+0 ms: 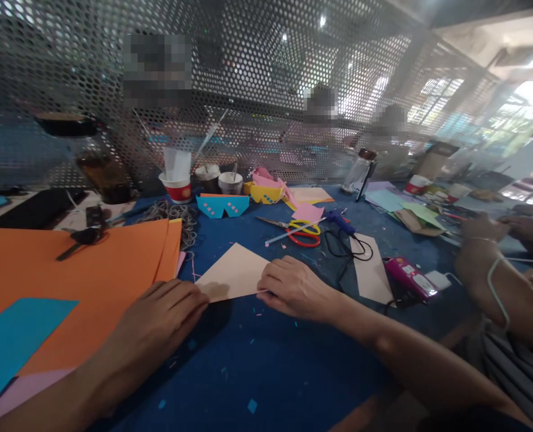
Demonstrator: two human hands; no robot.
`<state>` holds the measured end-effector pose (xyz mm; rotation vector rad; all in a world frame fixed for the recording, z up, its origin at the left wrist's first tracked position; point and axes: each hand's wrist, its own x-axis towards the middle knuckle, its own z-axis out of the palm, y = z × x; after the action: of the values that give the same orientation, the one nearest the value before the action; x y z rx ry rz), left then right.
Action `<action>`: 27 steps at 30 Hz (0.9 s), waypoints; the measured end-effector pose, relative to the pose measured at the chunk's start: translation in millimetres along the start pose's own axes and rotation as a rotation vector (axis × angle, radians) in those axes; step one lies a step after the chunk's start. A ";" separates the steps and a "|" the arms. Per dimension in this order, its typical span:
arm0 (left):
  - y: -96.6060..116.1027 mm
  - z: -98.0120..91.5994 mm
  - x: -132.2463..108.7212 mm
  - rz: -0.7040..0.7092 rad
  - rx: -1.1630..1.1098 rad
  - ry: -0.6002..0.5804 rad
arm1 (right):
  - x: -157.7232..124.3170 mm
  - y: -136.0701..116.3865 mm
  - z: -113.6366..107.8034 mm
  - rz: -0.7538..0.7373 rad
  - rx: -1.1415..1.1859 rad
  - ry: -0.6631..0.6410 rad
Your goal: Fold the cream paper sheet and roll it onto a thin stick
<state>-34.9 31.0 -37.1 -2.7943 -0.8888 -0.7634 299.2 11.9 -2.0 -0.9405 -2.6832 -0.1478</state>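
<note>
A pale peach paper triangle [234,270] lies on the blue table top [257,360]. My right hand [293,287] rests on the paper's right corner, fingers curled and pressing it down. My left hand [162,318] lies knuckles up at the paper's left corner, fingers bent and touching its edge. Both hands pin the paper against the table.
Large orange sheets [77,282] and a blue sheet [14,336] lie to the left. Scissors [300,231], a glue gun [342,222], a pink device [410,277], a peach strip [372,270], cups [178,183] and a blue paper mask [222,205] sit beyond. Another person's arms [495,264] work at right. A perforated metal screen [248,78] stands behind.
</note>
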 end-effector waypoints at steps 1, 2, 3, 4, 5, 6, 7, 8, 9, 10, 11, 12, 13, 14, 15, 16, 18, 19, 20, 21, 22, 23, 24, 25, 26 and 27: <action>1.5 -1.7 1.0 0.000 -0.009 0.007 | -0.5 -0.2 -1.0 0.006 0.013 -0.006; 3.0 -3.2 1.9 -0.006 -0.020 0.009 | -0.9 -0.4 -1.7 0.011 0.022 -0.010; 4.1 -4.2 2.4 -0.019 -0.033 0.002 | -1.1 -0.6 -2.3 0.014 0.026 -0.013; 5.0 -4.6 2.5 -0.038 -0.047 -0.005 | -1.3 -0.9 -2.7 0.016 0.027 -0.015; 5.6 -4.4 2.3 -0.062 -0.065 -0.013 | -1.2 -1.2 -2.9 0.017 0.028 -0.015; 5.9 -3.7 1.8 -0.090 -0.083 -0.020 | -1.0 -1.6 -3.0 0.020 0.030 -0.013; 5.9 -2.7 1.4 -0.120 -0.102 -0.020 | -0.7 -2.0 -2.9 0.026 0.032 -0.010; 5.8 -1.6 1.2 -0.145 -0.122 -0.020 | -0.3 -2.4 -2.4 0.035 0.034 -0.007; 5.5 -0.6 1.2 -0.165 -0.139 -0.022 | 0.2 -2.6 -1.6 0.046 0.036 -0.005; 5.1 0.1 1.6 -0.181 -0.151 -0.025 | 0.6 -2.6 -0.4 0.060 0.037 -0.002; 4.6 0.5 2.2 -0.194 -0.158 -0.031 | 1.0 -2.3 1.3 0.075 0.036 0.003; 4.0 0.6 3.0 -0.206 -0.165 -0.039 | 1.4 -1.8 3.4 0.091 0.035 0.007; 3.4 0.6 3.6 -0.223 -0.171 -0.050 | 1.6 -1.0 5.7 0.107 0.033 0.012; 2.7 0.6 4.1 -0.243 -0.177 -0.058 | 1.9 0.0 8.0 0.125 0.031 0.017; 2.0 0.6 4.3 -0.265 -0.184 -0.063 | 2.2 1.2 10.1 0.147 0.030 0.020; 1.4 0.7 4.3 -0.283 -0.193 -0.068 | 2.5 2.2 11.7 0.172 0.031 0.019; 0.3 1.3 3.5 -0.311 -0.213 -0.078 | 3.9 3.9 13.2 0.229 0.051 0.004; -0.1 1.7 3.1 -0.320 -0.225 -0.085 | 4.9 4.3 13.0 0.260 0.068 -0.009; -0.4 2.1 2.7 -0.329 -0.237 -0.091 | 6.0 4.4 12.3 0.290 0.088 -0.024; -0.5 2.4 2.4 -0.339 -0.249 -0.098 | 7.3 4.3 11.2 0.318 0.110 -0.041; -0.5 2.8 2.3 -0.350 -0.258 -0.102 | 8.7 3.9 10.0 0.345 0.131 -0.056; -0.4 3.0 2.3 -0.360 -0.263 -0.105 | 9.9 3.4 8.8 0.371 0.148 -0.068; -0.2 3.1 2.6 -0.368 -0.264 -0.105 | 11.1 2.8 7.7 0.396 0.162 -0.079; 0.0 3.1 3.1 -0.372 -0.262 -0.105 | 12.0 2.2 6.9 0.419 0.173 -0.088; 0.2 2.8 3.7 -0.372 -0.259 -0.105 | 12.7 1.7 6.4 0.439 0.183 -0.096; 0.4 2.5 4.4 -0.367 -0.254 -0.106 | 13.2 1.3 6.2 0.454 0.193 -0.101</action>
<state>-30.5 33.5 -37.1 -2.9481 -1.4468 -0.8319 288.7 22.0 -3.9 -1.4883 -2.4341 0.2557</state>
